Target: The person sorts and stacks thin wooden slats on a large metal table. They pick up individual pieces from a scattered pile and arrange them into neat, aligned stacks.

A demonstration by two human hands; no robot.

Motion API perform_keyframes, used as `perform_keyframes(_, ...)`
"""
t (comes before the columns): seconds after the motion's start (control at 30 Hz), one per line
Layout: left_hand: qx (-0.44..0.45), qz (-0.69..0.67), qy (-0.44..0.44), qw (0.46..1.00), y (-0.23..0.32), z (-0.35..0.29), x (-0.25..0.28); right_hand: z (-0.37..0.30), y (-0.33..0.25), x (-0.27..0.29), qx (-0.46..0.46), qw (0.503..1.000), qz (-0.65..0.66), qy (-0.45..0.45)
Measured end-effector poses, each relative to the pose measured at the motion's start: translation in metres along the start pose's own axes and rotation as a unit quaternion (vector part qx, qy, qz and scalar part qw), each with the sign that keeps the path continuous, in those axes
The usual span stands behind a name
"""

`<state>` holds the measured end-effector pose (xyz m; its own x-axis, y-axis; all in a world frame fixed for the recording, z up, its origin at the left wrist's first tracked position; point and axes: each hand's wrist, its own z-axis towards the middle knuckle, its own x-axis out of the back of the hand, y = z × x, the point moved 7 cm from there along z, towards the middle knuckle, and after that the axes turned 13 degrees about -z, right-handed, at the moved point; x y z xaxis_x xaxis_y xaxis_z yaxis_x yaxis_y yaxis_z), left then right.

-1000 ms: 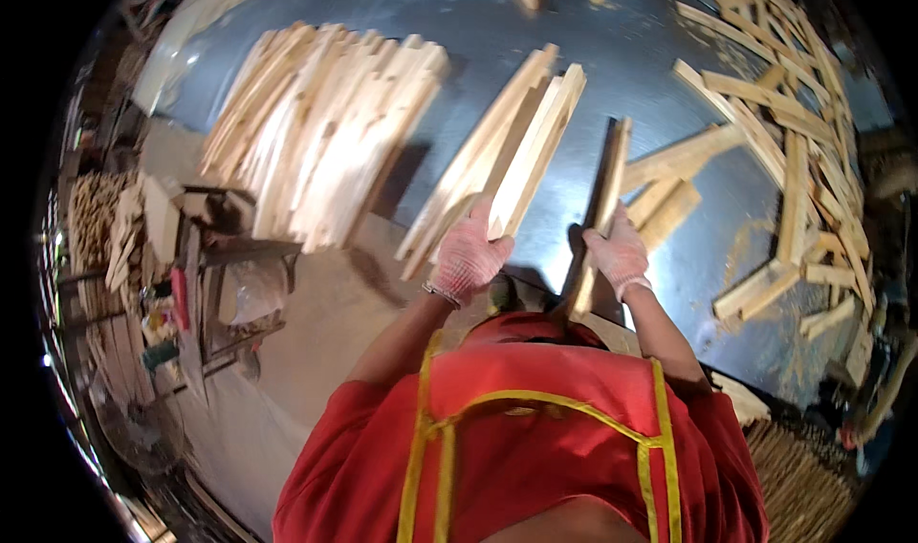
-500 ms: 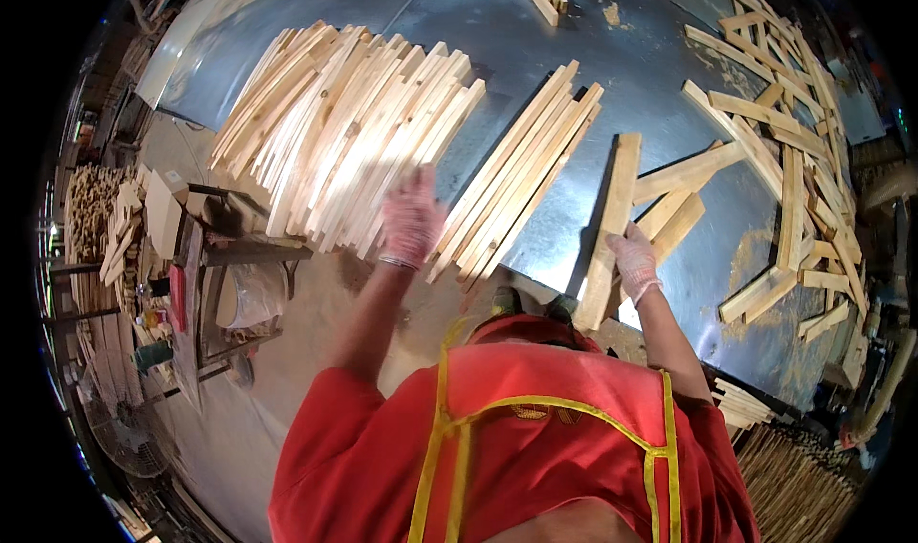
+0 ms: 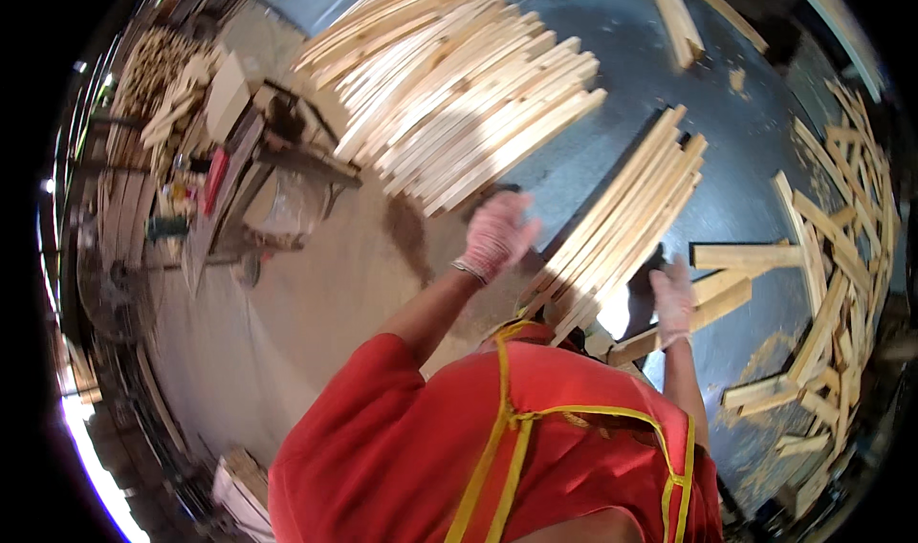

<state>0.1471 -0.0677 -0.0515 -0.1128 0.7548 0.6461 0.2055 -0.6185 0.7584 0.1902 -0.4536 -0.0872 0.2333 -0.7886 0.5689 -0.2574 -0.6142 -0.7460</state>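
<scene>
My left hand (image 3: 499,232), in a pale reddish knit glove, is in the air between two groups of wooden strips, slightly blurred, its fingers apart and holding nothing. Close to its right lies a narrow bundle of pale strips (image 3: 626,223), side by side on the metal-topped table (image 3: 598,151). Beyond the hand, a wider row of similar strips (image 3: 469,94) spreads at the upper left. My right hand (image 3: 673,299), also gloved, is just right of the narrow bundle with fingers stretched out. Short wooden pieces (image 3: 722,299) lie beside it, partly behind the hand.
A tangled heap of wooden offcuts (image 3: 827,285) covers the table's right side. Two loose strips (image 3: 674,17) lie at the far edge. To the left, a wooden stand (image 3: 229,194) carries a red object, with piled wood (image 3: 158,65) behind it.
My view has turned, shifting the table rightward. My left hand has come off the strips. My right hand has let go of a single strip, which no longer shows apart from the narrow bundle.
</scene>
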Motion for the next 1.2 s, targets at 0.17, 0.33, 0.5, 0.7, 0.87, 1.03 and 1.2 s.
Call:
perform_keyframes(0.17, 0.247, -0.291, 0.343, 0.858, -0.159, -0.065, 0.094, 0.008, 0.059, 0.069, 0.012, 0.986, 0.104, 0.13)
perform_keyframes(0.33, 0.335, -0.666, 0.219, 0.63, -0.183, -0.055, 0.059, -0.004, 0.032, 0.029, 0.056, 0.996, 0.029, 0.063)
perform_keyframes(0.5, 0.337, -0.552, 0.233, 0.726, -0.148, -0.053, 0.102, -0.022, -0.004, -0.008, -0.013, 0.999, 0.044, -0.002)
perform_keyframes(0.7, 0.242, -0.591, 0.063, 0.767, -0.075, 0.001, 0.169, -0.029, -0.016, -0.02, 0.02, 0.99, -0.124, 0.067)
perform_keyframes(0.87, -0.06, 0.095, -0.14, 0.984, 0.017, 0.088, 0.151, -0.039, -0.025, -0.025, 0.003, 0.999, -0.007, 0.041)
perform_keyframes(1.03, -0.164, 0.017, -0.003, 0.986, 0.026, 0.076, 0.119, -0.062, -0.016, 0.014, 0.014, 0.986, -0.104, 0.133)
perform_keyframes(1.2, -0.066, -0.053, -0.088, 0.992, 0.004, -0.007, 0.014, -0.073, -0.003, 0.038, -0.093, 0.984, -0.117, 0.097)
